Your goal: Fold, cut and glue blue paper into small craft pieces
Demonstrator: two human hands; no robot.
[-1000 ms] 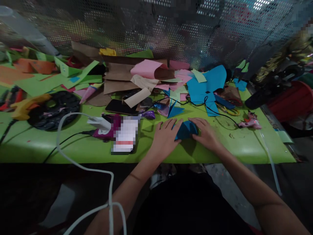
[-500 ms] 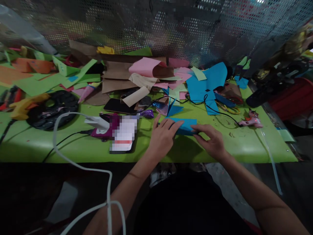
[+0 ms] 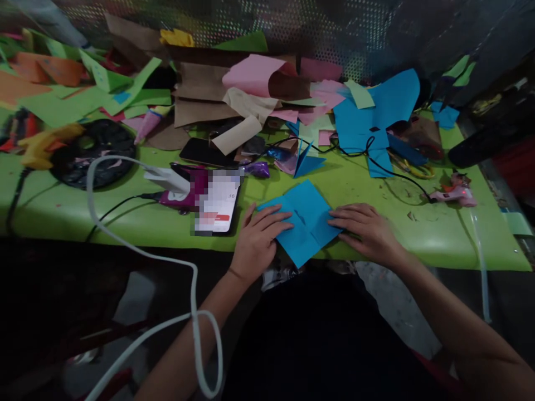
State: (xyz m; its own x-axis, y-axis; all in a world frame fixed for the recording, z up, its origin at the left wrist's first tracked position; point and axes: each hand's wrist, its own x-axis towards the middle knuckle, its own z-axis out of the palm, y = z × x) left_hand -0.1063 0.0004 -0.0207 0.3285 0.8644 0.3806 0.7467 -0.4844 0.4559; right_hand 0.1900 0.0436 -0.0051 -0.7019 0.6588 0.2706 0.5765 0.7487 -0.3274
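A square of blue paper [image 3: 310, 209] with crease lines lies turned cornerwise near the table's front edge, between my two hands. My left hand [image 3: 261, 236] has its fingers over the paper's left side, holding it; that part of the sheet is covered. At the right corner, the fingers of my right hand [image 3: 363, 231] grip the edge, with the thumb lower down. Just behind the sheet stands a small folded blue paper piece [image 3: 308, 161] with pointed flaps.
A lit phone [image 3: 219, 203] rests left of my hands, beside a purple power strip [image 3: 179, 195] with a white cable. A pink glue gun [image 3: 457, 195] lies at the right. A yellow glue gun [image 3: 45, 146] and black round tray [image 3: 94, 159] are left. Coloured paper scraps [image 3: 254, 75] pile up behind.
The blue paper has gone from a folded strip to an opened, creased square. My hands have moved apart with it, and the camera view has shifted.
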